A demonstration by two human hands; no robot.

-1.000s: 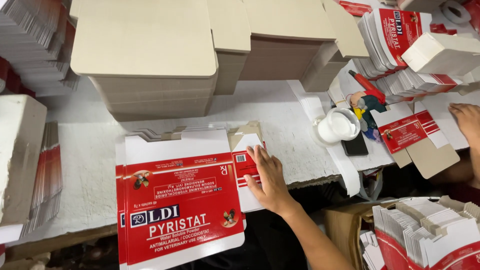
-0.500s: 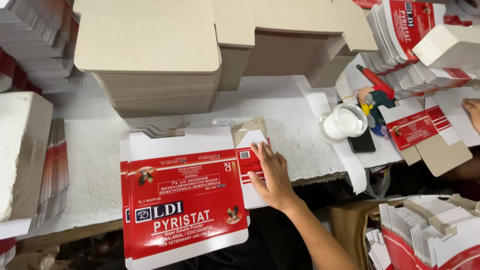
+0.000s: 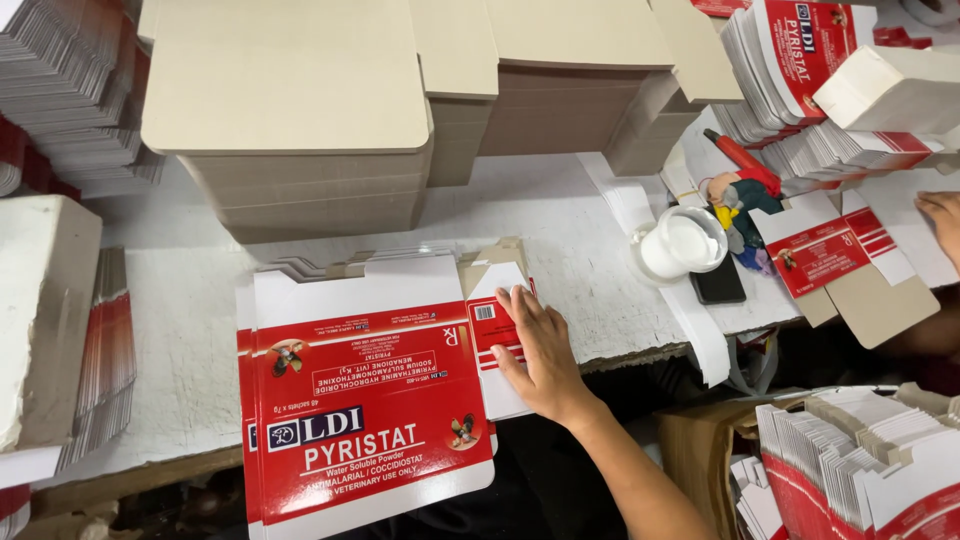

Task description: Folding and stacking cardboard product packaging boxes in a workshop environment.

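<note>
White worktable [image 3: 600, 230], stacked cardboard blanks [image 3: 300, 150]

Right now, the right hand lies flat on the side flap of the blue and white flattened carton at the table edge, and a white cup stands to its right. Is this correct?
Not quite: the flattened carton is red and white, not blue and white, as the head view shows. The rest holds: the right hand lies flat on its side flap at the table edge, and the white cup stands to its right.

Bare surface [image 3: 580, 215] open between right hand [image 3: 535, 345] and cup [image 3: 685, 245]. Tall blank stacks [image 3: 300, 150] wall far side. Red carton pile [image 3: 365, 400] fills near edge left of hand. Clutter behind cup blocks right.
</note>
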